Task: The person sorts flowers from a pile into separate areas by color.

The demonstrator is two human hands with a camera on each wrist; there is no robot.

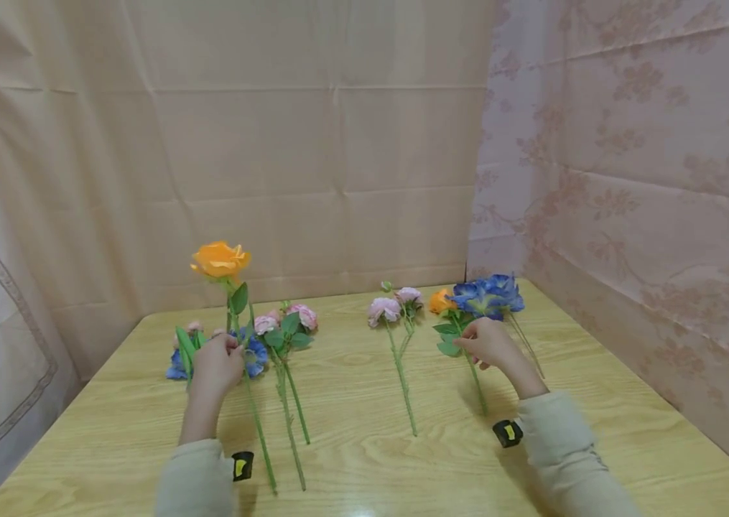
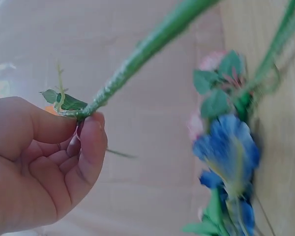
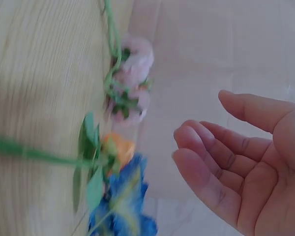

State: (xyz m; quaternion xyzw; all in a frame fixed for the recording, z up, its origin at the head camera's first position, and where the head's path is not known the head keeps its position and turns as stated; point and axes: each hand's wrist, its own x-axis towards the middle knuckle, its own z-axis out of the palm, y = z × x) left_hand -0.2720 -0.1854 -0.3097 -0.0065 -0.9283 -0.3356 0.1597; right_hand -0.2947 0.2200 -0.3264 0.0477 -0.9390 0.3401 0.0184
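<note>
My left hand (image 1: 217,365) pinches the green stem of an orange rose (image 1: 220,260), thumb against fingertips. The rose stands nearly upright above the left of the table; in the left wrist view its stem (image 2: 137,59) slants up from the fingers. My right hand (image 1: 495,343) hovers over the right-hand flowers with thumb and fingers apart, and the right wrist view shows nothing between them. Close to it lie a second orange rose (image 3: 119,150) with green leaves and blue flowers (image 1: 488,296). Further blue flowers (image 2: 228,147) lie behind the left hand.
Pink flowers (image 1: 302,316) with leaves and long stems lie right of the left hand. Pale pink flowers (image 1: 383,310) lie at mid-table. The wooden table (image 1: 351,459) meets a beige curtain (image 1: 338,158) behind and a patterned cloth (image 1: 648,179) at right.
</note>
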